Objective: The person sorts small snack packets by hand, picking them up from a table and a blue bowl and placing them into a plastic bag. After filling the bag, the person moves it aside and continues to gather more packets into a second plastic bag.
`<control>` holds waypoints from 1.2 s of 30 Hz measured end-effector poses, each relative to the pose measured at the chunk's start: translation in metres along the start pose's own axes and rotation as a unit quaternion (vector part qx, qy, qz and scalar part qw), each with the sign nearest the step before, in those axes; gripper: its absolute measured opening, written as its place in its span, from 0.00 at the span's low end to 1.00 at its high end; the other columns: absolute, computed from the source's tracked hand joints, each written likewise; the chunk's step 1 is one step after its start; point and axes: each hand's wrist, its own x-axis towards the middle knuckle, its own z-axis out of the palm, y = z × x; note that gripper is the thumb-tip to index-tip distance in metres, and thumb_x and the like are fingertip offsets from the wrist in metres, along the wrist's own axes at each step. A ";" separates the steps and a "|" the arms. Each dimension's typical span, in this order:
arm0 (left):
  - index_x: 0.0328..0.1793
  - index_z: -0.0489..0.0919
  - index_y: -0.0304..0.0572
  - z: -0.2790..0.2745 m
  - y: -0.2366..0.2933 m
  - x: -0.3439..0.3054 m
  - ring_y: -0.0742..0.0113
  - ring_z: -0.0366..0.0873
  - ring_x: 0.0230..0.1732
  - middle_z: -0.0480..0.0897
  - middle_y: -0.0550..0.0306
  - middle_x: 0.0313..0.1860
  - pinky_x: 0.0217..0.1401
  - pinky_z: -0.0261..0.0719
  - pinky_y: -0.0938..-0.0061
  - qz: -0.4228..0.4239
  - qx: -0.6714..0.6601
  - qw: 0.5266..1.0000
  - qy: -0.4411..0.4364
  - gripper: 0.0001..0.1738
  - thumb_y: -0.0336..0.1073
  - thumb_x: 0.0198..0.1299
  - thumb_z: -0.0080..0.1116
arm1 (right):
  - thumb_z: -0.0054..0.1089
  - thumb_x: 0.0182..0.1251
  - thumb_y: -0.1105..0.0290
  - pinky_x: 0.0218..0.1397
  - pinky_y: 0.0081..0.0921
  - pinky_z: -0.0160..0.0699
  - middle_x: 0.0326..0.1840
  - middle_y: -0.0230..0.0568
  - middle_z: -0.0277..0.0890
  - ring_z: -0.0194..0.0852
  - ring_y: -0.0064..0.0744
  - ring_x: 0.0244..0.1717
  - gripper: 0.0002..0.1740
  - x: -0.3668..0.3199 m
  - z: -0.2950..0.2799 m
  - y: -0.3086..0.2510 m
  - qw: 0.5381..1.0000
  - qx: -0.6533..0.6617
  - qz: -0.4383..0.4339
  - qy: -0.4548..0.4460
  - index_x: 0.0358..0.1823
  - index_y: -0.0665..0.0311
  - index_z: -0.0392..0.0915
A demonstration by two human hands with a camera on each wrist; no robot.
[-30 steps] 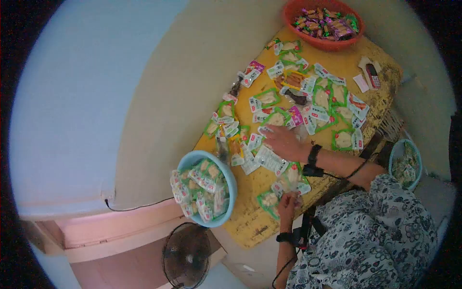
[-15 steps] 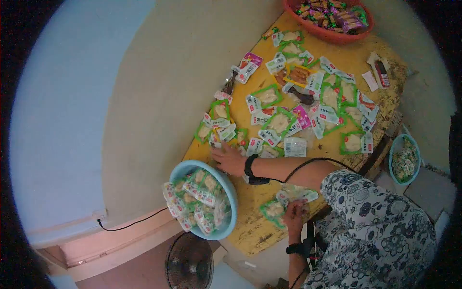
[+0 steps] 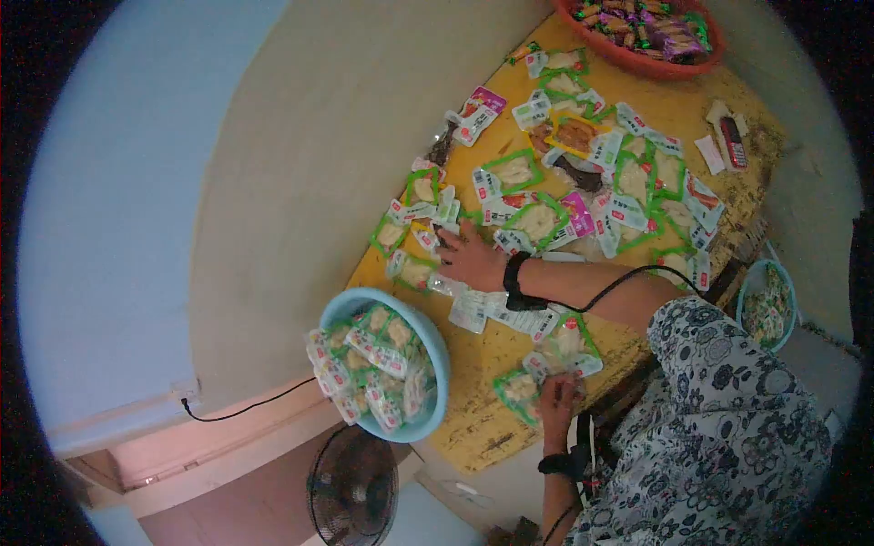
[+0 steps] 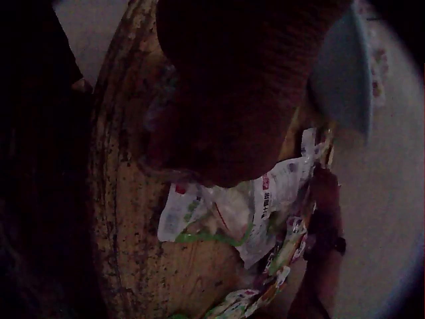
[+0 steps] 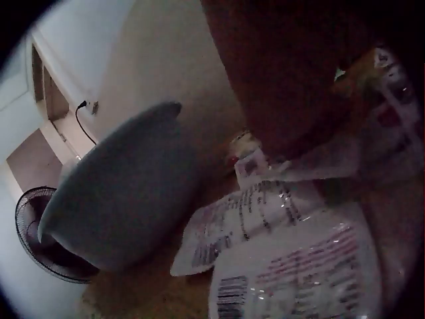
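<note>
In the head view, the right hand lies with spread fingers over several packets near the table's far edge, touching a green-edged packet. White printed packets lie beneath and beside its wrist. My left hand, low at the near edge, has its fingers curled at the clear end of a green-edged packet; another such packet is just left of it. The left wrist view shows the left hand dark above a packet; its fingertips are hidden. In the right wrist view, the right hand is dark above white packets.
A blue basin full of packets stands at the table's lower left, with a black fan beyond. Further up are a red basin of wrapped sweets and a phone. A second blue basin is at the right.
My right hand has swept left across the packets towards the blue basin, then moved back up and right a little. My left hand has stayed at its packet.
</note>
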 end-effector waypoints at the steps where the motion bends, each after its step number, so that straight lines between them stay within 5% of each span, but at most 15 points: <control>1: 0.46 0.77 0.43 -0.002 -0.003 0.000 0.65 0.82 0.46 0.85 0.51 0.50 0.43 0.82 0.73 0.010 0.000 1.000 -0.007 0.07 0.37 0.70 0.57 | 0.49 0.69 0.61 0.69 0.81 0.43 0.66 0.42 0.69 0.44 0.56 0.80 0.19 -0.005 0.001 0.008 1.000 0.002 0.005 0.007 0.60 0.43 0.76; 7: 0.44 0.78 0.42 -0.007 -0.005 0.003 0.66 0.81 0.39 0.84 0.55 0.43 0.37 0.84 0.72 0.050 0.002 0.999 -0.009 0.08 0.38 0.68 0.60 | 0.50 0.65 0.63 0.63 0.82 0.48 0.69 0.44 0.67 0.52 0.56 0.76 0.16 -0.031 -0.039 0.025 1.000 0.015 0.022 -0.016 0.52 0.43 0.81; 9: 0.44 0.79 0.42 -0.017 -0.014 0.007 0.66 0.82 0.41 0.84 0.54 0.46 0.37 0.85 0.71 0.041 0.018 0.999 -0.011 0.06 0.36 0.68 0.59 | 0.53 0.62 0.64 0.58 0.73 0.59 0.57 0.46 0.75 0.65 0.56 0.64 0.10 -0.040 -0.032 0.018 0.982 0.113 0.041 0.147 0.40 0.44 0.83; 10: 0.45 0.79 0.42 -0.021 -0.021 0.011 0.65 0.83 0.43 0.84 0.52 0.50 0.39 0.85 0.71 0.015 0.026 0.999 -0.011 0.05 0.34 0.68 0.58 | 0.54 0.59 0.64 0.51 0.60 0.65 0.43 0.46 0.76 0.70 0.53 0.49 0.06 -0.037 -0.027 0.014 0.982 0.160 0.058 0.077 0.34 0.50 0.81; 11: 0.44 0.79 0.42 -0.020 -0.019 0.011 0.65 0.82 0.45 0.84 0.51 0.50 0.39 0.85 0.71 0.047 0.019 0.998 -0.024 0.05 0.34 0.68 0.58 | 0.56 0.56 0.65 0.44 0.52 0.66 0.36 0.47 0.73 0.70 0.51 0.42 0.06 -0.056 -0.034 0.004 0.958 0.174 0.060 0.219 0.33 0.57 0.77; 12: 0.44 0.79 0.42 -0.016 -0.011 0.009 0.65 0.82 0.46 0.83 0.51 0.50 0.39 0.85 0.70 0.080 0.013 0.996 -0.037 0.05 0.34 0.67 0.58 | 0.57 0.51 0.68 0.51 0.49 0.69 0.42 0.47 0.70 0.69 0.49 0.50 0.09 -0.072 -0.034 -0.009 0.945 0.091 0.073 0.306 0.35 0.60 0.74; 14: 0.44 0.78 0.41 -0.007 0.014 0.003 0.65 0.81 0.47 0.83 0.50 0.47 0.38 0.85 0.69 0.020 0.088 0.996 -0.028 0.06 0.35 0.67 0.57 | 0.56 0.54 0.70 0.54 0.44 0.71 0.44 0.47 0.71 0.69 0.48 0.52 0.12 -0.080 -0.018 -0.024 0.943 0.244 0.044 0.221 0.41 0.62 0.72; 19: 0.40 0.76 0.40 -0.027 -0.007 0.021 0.64 0.80 0.45 0.80 0.52 0.44 0.37 0.85 0.69 0.096 0.077 0.989 -0.080 0.04 0.32 0.66 0.55 | 0.57 0.57 0.72 0.54 0.38 0.73 0.51 0.42 0.73 0.71 0.43 0.55 0.13 -0.157 -0.071 -0.035 0.937 0.259 0.077 0.222 0.45 0.61 0.72; 20: 0.39 0.76 0.40 -0.028 -0.004 0.022 0.64 0.80 0.45 0.80 0.53 0.44 0.37 0.85 0.69 0.083 0.091 0.989 -0.084 0.04 0.31 0.66 0.55 | 0.55 0.55 0.71 0.46 0.45 0.74 0.40 0.44 0.72 0.72 0.48 0.46 0.10 -0.167 -0.071 -0.036 0.904 0.267 0.084 0.324 0.39 0.61 0.71; 24: 0.36 0.75 0.41 -0.020 0.004 0.013 0.66 0.78 0.42 0.79 0.55 0.40 0.36 0.84 0.68 0.090 0.036 0.990 -0.104 0.05 0.31 0.65 0.56 | 0.54 0.57 0.72 0.49 0.46 0.75 0.42 0.45 0.74 0.73 0.51 0.49 0.12 -0.226 -0.094 -0.028 0.892 0.257 0.154 0.339 0.44 0.63 0.72; 26: 0.36 0.75 0.41 -0.001 -0.019 0.027 0.66 0.78 0.41 0.79 0.55 0.38 0.36 0.83 0.68 0.093 0.132 0.985 -0.061 0.05 0.32 0.65 0.56 | 0.54 0.58 0.73 0.51 0.46 0.76 0.44 0.46 0.75 0.74 0.52 0.50 0.14 -0.290 -0.088 -0.011 0.863 0.279 0.183 0.379 0.46 0.63 0.73; 29: 0.36 0.75 0.42 -0.002 -0.033 0.034 0.68 0.77 0.39 0.79 0.55 0.37 0.36 0.82 0.69 0.101 0.139 0.984 -0.053 0.06 0.34 0.66 0.57 | 0.56 0.60 0.74 0.59 0.41 0.74 0.61 0.46 0.72 0.72 0.48 0.60 0.22 -0.348 -0.077 -0.007 0.869 0.265 0.249 0.335 0.58 0.63 0.72; 32: 0.37 0.76 0.42 0.001 -0.047 0.035 0.69 0.76 0.37 0.79 0.56 0.36 0.35 0.81 0.70 0.155 0.148 0.974 -0.069 0.06 0.34 0.66 0.58 | 0.54 0.66 0.73 0.59 0.40 0.75 0.60 0.47 0.73 0.74 0.49 0.58 0.20 -0.414 -0.069 -0.014 0.825 0.226 0.324 0.405 0.60 0.62 0.71; 36: 0.37 0.77 0.41 0.010 -0.037 0.023 0.69 0.76 0.36 0.80 0.56 0.36 0.32 0.81 0.70 0.108 0.117 0.985 -0.070 0.05 0.33 0.64 0.59 | 0.53 0.74 0.69 0.58 0.32 0.76 0.53 0.40 0.79 0.77 0.37 0.55 0.13 -0.503 -0.053 -0.019 0.681 0.248 0.493 0.481 0.56 0.62 0.76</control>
